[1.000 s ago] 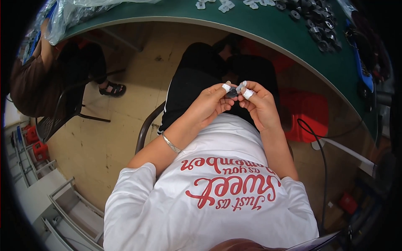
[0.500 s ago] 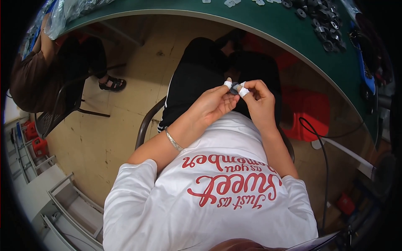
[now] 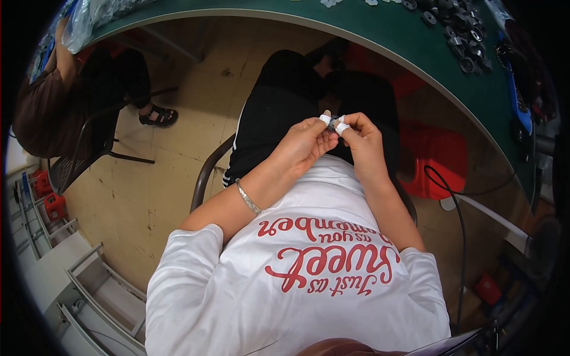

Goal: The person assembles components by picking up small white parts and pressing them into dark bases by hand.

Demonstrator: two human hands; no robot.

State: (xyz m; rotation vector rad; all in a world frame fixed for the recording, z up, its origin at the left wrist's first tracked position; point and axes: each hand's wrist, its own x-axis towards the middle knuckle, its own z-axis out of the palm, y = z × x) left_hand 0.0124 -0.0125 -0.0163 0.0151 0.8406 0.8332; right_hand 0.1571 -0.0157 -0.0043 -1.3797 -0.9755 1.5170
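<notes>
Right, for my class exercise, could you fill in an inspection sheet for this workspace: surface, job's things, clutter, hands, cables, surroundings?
Surface: green tabletop with a pale edge.
Job's things: small dark grey part, mostly hidden by fingers.
Clutter: pile of black and grey plastic parts; small whitish pieces; clear plastic bag.
Hands: left hand and right hand together pinch the part; white wraps on both thumbs.
Cables: black cable looping by a red plastic stool.
Surroundings: seated co-worker at left.

Red plastic stool (image 3: 444, 153) behind a looped black cable (image 3: 463, 243)
</notes>
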